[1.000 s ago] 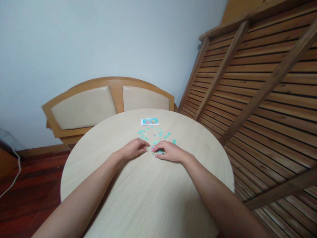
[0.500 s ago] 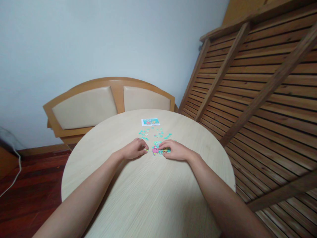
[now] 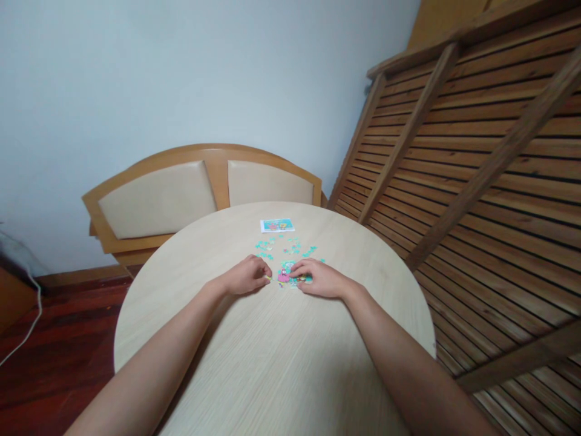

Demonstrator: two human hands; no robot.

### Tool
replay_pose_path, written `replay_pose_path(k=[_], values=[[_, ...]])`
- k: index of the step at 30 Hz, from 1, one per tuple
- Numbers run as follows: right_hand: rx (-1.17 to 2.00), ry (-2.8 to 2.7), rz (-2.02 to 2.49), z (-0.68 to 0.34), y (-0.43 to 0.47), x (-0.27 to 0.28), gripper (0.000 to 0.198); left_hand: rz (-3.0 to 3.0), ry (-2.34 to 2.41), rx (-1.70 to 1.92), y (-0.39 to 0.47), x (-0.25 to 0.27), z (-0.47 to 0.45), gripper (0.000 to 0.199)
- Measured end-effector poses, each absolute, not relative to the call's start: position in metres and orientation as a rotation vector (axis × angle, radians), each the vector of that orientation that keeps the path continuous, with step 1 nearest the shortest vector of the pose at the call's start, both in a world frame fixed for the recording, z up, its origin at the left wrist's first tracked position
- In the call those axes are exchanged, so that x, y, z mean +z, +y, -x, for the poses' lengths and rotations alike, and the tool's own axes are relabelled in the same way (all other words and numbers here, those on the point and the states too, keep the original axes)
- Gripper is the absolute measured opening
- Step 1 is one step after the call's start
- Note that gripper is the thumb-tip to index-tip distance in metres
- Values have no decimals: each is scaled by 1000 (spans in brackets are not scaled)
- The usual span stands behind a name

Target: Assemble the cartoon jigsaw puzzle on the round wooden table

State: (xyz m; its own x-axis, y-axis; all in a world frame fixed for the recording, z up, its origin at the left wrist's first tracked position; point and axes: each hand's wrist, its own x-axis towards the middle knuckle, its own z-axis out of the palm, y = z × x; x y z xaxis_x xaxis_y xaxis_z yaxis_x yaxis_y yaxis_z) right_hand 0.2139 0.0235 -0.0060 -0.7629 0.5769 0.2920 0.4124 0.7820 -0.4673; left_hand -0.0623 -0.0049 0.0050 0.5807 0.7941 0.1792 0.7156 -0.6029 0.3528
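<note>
A partly joined jigsaw puzzle [image 3: 284, 277], with pink and turquoise areas, lies flat on the round table [image 3: 272, 351]. My right hand [image 3: 320, 278] bends over its right side, fingertips and thumb gripping it from above and covering that part. Just left of the puzzle, my left hand [image 3: 249, 275] rests on the table with thumb and forefinger closed on a small yellowish puzzle piece [image 3: 269, 278], mostly hidden. Loose turquoise puzzle pieces [image 3: 293, 246] lie scattered behind both hands.
Beyond the loose pieces lies a picture card [image 3: 278, 225] with a turquoise cartoon scene. A padded wooden headboard [image 3: 219, 175] stands against the wall behind the table. Slatted wooden boards [image 3: 454, 151] lean along the right side.
Both hands stay almost in place; the right fingers shift slightly left over the puzzle. The whole view moves a little as the head tilts.
</note>
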Motion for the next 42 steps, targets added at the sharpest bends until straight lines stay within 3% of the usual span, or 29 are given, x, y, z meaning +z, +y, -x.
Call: replay_pose_path(k=[16, 29, 36, 42], values=[[516, -2548, 729, -210, 21, -7, 35, -2352, 1123, 563, -9, 8, 57, 10], [406, -2406, 716, -194, 7, 8, 31, -2068, 1042, 857, -11, 4, 35, 20], [363, -2389, 727, -193, 6, 11, 16, -1941, 977, 919, -8, -3, 27, 31], [368, -2397, 713, -197, 9, 8, 16, -2126, 1015, 885, -15, 4, 29, 24]])
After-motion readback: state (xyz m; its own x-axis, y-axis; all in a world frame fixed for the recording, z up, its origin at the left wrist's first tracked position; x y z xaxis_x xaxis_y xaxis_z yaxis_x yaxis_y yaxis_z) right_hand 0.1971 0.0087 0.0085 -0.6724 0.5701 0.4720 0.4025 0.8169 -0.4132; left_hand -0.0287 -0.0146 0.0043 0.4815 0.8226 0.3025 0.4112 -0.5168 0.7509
